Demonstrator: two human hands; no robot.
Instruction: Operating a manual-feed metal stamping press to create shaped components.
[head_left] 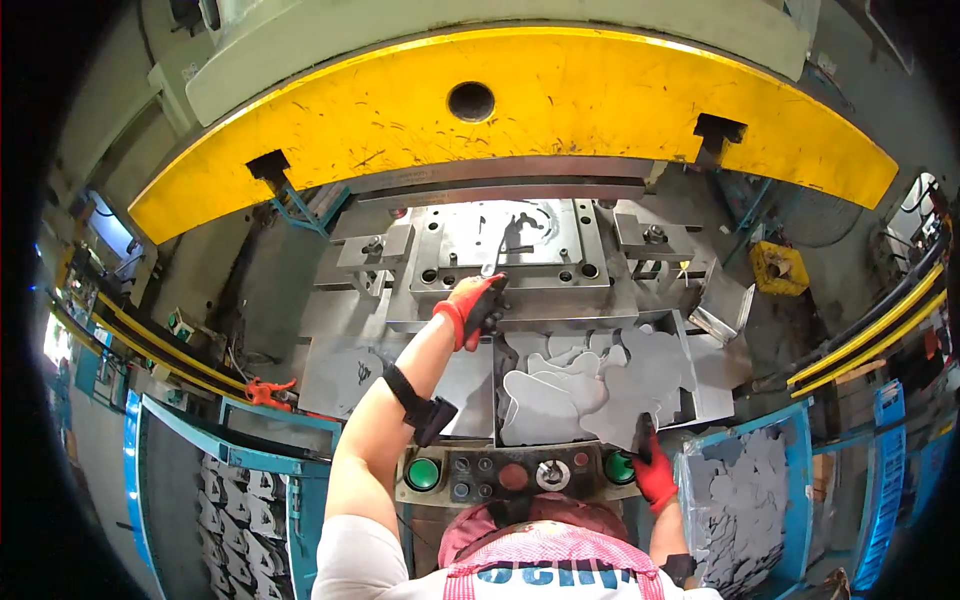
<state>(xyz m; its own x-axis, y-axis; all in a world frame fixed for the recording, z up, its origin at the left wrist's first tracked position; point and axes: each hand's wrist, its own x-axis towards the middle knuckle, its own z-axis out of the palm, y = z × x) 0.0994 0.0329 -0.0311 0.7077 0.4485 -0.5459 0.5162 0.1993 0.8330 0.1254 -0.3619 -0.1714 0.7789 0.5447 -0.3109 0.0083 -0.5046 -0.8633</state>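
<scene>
My left hand [474, 310], in a red glove with a dark palm, reaches forward to the front edge of the steel die [510, 290]. Its fingers are closed on a thin tool [492, 268] that points over the die's bright top plate; the tool's exact kind does not show. Dark shapes on that plate could be shadow or part of the tool. My right hand [655, 475], gloved likewise, is low at the right, beside a green push button [619, 467]. Its fingers close on the near edge of a flat grey sheet-metal blank [645, 375].
Loose metal blanks [545, 400] lie in a tray before the die. A yellow press ram [580, 100] spans above. The button panel [470, 485] sits close to my body. Blue-framed bins of metal parts stand left [290, 500] and right [800, 500]. A yellow crate [778, 268] is farther right.
</scene>
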